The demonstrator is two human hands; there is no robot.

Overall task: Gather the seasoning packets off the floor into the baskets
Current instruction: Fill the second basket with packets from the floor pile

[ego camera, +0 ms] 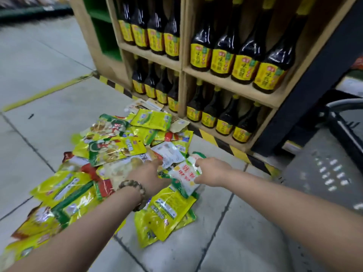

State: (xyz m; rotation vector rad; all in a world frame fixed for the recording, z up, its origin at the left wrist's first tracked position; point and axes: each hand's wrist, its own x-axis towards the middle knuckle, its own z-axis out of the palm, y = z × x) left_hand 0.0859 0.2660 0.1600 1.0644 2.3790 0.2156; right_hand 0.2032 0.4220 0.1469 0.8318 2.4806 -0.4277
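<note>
A heap of seasoning packets, mostly yellow and green, lies spread over the grey floor in front of a shelf. My right hand grips a white packet with red characters at the heap's right edge, thumb and fingers on its right side. My left hand, with a bead bracelet on the wrist, reaches into the heap right beside that packet's left side; its fingertips are hidden among the packets, so its hold is unclear. A dark basket shows at the right edge.
A wooden shelf unit full of dark sauce bottles with yellow labels stands just behind the heap, its base marked with black-yellow hazard tape. A grey perforated surface lies to the right. Tiled floor extends to the left.
</note>
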